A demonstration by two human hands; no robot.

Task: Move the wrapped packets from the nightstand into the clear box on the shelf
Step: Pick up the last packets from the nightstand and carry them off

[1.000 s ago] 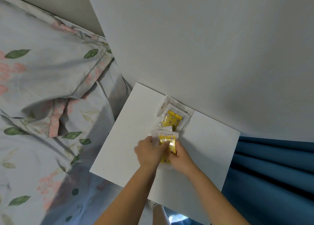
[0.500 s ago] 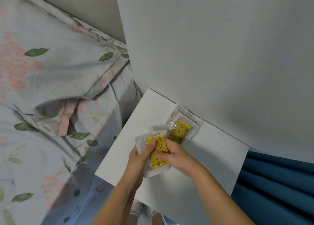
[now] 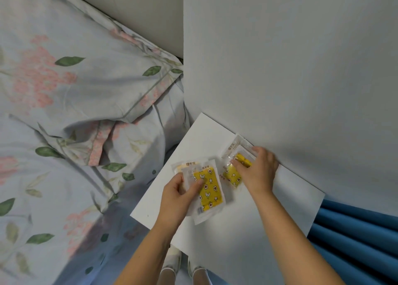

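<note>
Over the white nightstand (image 3: pixel 280 209), the left hand (image 3: pixel 178 198) pinches a small stack of yellow-patterned packets (image 3: pixel 206 187) between thumb and fingers, while the right hand (image 3: pixel 256 170) lies spread on the remaining packets (image 3: pixel 233 172) against the wall (image 3: pixel 280 58), hiding how many lie beneath.

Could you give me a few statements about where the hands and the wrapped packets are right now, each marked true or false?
1. The left hand holds yellow-patterned packets above the white nightstand. True.
2. The right hand hangs clear of everything. False: it rests on the packets by the wall.
3. The clear box is in view beside the packets. False: no box or shelf shows.
4. A floral pillow lies on the bed to the left of the nightstand. True.
5. A blue curtain hangs to the right of the nightstand. True.
</note>
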